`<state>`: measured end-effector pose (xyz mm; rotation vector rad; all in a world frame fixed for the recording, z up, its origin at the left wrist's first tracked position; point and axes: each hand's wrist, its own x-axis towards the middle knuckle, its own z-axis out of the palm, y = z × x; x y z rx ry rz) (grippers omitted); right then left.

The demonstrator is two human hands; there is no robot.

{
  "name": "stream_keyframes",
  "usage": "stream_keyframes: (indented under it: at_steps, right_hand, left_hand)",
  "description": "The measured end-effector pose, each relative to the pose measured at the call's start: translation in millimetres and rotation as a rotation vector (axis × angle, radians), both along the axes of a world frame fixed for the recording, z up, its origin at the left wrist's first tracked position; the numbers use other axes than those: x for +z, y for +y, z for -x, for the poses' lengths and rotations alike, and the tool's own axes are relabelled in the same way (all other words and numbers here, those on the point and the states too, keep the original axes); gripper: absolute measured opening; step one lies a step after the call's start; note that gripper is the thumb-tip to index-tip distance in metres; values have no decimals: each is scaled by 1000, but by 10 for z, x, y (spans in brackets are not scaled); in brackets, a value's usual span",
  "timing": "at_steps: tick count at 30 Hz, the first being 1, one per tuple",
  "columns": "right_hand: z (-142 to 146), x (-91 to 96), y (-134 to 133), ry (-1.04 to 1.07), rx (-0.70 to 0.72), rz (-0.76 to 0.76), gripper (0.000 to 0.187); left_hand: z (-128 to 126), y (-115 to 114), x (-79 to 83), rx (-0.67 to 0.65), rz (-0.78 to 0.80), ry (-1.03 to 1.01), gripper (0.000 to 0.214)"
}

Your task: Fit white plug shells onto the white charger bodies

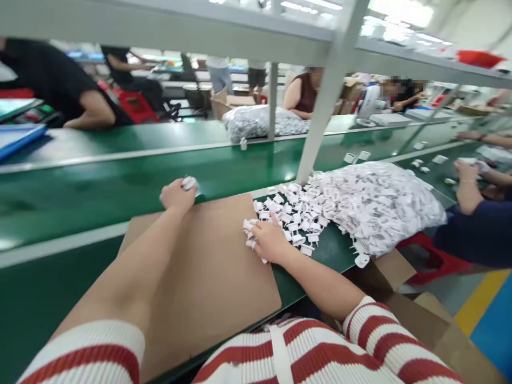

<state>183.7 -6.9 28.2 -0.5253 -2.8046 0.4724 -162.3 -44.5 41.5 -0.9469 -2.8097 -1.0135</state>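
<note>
My left hand [177, 194] is closed round a small white plastic part [189, 183] at the far edge of a brown cardboard sheet [208, 277], beside the green conveyor belt [120, 181]. My right hand [269, 241] rests on loose white plastic parts [288, 216] at the sheet's right edge, fingers curled over a few of them. A big clear bag of the same white parts [376, 205] lies just right of that hand.
A white frame post [320, 122] rises behind the parts. A second bag of parts [256, 121] sits across the belt. A co-worker's arm [468, 197] works at the right, other people sit beyond. Cardboard boxes [440, 330] stand at the lower right.
</note>
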Motion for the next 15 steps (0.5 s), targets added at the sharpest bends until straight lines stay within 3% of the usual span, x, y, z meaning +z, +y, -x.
stream_keyframes:
  at_steps: [5, 9, 11, 15]
  right_hand:
    - [79, -93, 12, 4, -3, -37, 46]
    - [97, -120, 2, 10, 6, -64, 49]
    - [100, -113, 0, 0, 19, -88, 45]
    - [112, -72, 10, -24, 38, -122, 40]
  left_hand:
    - [105, 10, -125, 55, 44, -31, 62]
    - [96, -53, -297, 131, -30, 28, 116]
    - [64, -125, -375, 128, -115, 98, 131]
    - [-99, -296, -321, 21, -264, 201, 122]
